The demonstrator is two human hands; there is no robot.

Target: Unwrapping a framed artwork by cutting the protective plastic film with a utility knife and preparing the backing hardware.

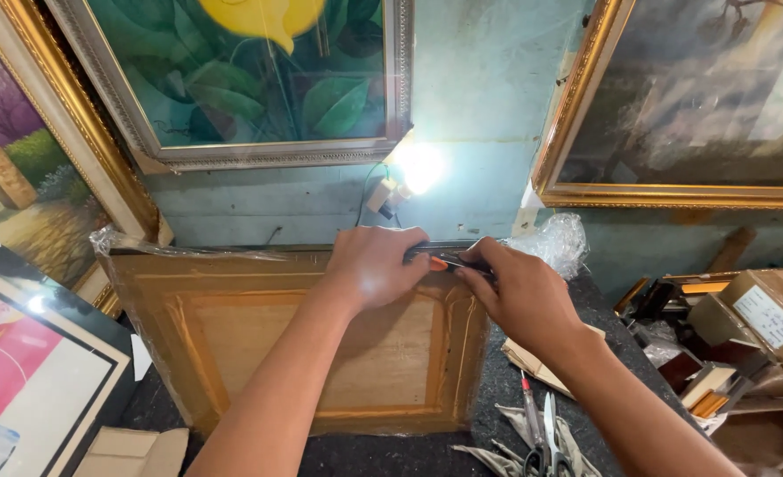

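A gold wooden picture frame [232, 353], wrapped in clear plastic film, stands on edge on a dark worktop [391, 455], its back panel toward me. My left hand [374, 265] grips the frame's top edge near the right corner. My right hand [520, 291] is closed on a dark slim tool with an orange tip [444, 258], held against that top edge next to my left hand. What kind of tool it is cannot be told.
Scissors and a red-handled tool [540, 433] lie on cloth at the front right. Framed paintings hang behind [250, 79] and at right [701, 97]. A lit bulb [420, 166] glares on the wall. Cardboard boxes [754, 318] crowd the right; a framed print [29, 371] leans at left.
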